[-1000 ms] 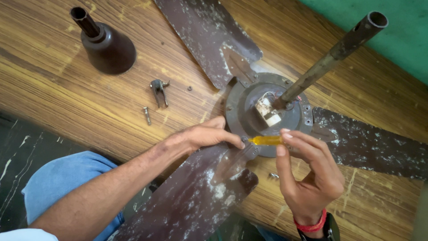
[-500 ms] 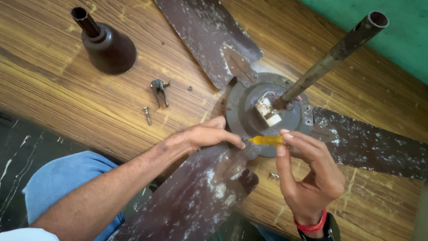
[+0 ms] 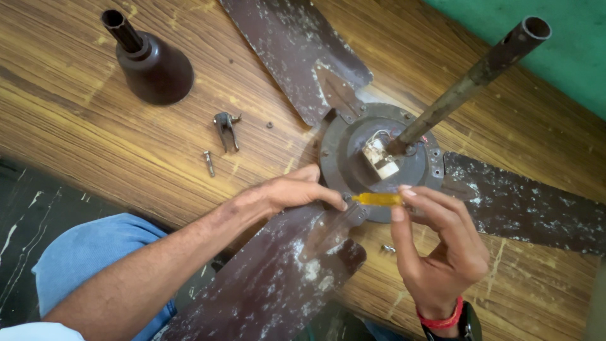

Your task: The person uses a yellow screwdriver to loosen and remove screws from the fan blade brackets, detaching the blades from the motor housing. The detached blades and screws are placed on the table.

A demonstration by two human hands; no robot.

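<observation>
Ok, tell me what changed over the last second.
Nothing visibly moved. The right hand still pinches the yellow screwdriver at the fan hub, the left hand still rests on the hub's edge, and the loose screws lie as before.

My left hand and forearm are bare, with a pale sleeve edge near the elbow. My right hand is bare too; its wrist wears a red thread band and a black watch. Blue trousers cover my knee.

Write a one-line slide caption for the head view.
Right hand holds a yellow-handled screwdriver at the ceiling fan hub while left hand steadies it.
</observation>
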